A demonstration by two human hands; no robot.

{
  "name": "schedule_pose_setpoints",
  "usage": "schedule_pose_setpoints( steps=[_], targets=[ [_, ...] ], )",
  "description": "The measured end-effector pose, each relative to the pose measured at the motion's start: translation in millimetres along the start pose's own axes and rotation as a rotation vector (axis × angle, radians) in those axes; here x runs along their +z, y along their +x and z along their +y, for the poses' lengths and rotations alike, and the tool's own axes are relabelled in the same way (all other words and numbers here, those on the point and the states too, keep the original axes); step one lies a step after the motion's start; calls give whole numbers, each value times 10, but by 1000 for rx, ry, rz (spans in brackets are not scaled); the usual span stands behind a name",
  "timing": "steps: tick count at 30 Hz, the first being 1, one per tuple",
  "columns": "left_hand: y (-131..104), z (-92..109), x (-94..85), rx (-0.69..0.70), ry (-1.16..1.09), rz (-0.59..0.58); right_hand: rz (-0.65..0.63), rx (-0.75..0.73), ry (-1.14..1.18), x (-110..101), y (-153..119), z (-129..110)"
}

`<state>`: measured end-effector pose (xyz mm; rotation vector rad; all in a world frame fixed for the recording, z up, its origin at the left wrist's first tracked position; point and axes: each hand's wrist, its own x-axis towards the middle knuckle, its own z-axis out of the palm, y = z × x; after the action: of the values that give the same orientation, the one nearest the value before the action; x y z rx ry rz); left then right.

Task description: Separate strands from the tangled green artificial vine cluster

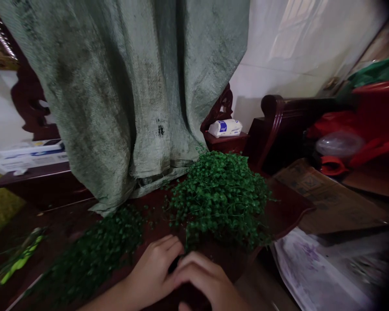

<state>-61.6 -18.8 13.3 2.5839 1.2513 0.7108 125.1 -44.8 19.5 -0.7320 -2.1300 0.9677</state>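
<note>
My left hand (160, 265) and my right hand (204, 276) come together at the bottom middle, their fingers curled inward and the fingertips mostly hidden. Whatever they hold, if anything, I cannot make out. Just beyond them, a large heap of green sprigs with small round leaves or beads (223, 194) lies on the dark red wooden top (287, 209). Thin stems reach down close to my fingers. A lower, darker heap of similar greenery (97, 248) spreads to the left of my left hand.
A grey-green woven sack (158, 86) hangs behind the heaps. Bright yellow-green strips (21, 259) lie at left, near white boxes (32, 155). A tissue pack (225, 128) sits at the back. Flattened cardboard (327, 198) and red bags (337, 125) are at right.
</note>
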Motion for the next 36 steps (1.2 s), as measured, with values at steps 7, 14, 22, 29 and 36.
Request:
schedule_pose_setpoints(
  steps=[7,14,22,29,36],
  targets=[
    [-21,-34,33,-40,-11,53,194,67,-7,67,122,217],
    [-27,-24,22,-35,-27,39,67,129,-106,-84,186,183],
    [-10,-12,7,-81,-152,-11,-33,99,-222,-111,222,241],
    [65,-102,17,-198,-354,-21,-43,97,-205,-138,291,289],
    [34,-101,48,-242,-313,-1,-90,117,-194,-152,274,298]
  ],
)
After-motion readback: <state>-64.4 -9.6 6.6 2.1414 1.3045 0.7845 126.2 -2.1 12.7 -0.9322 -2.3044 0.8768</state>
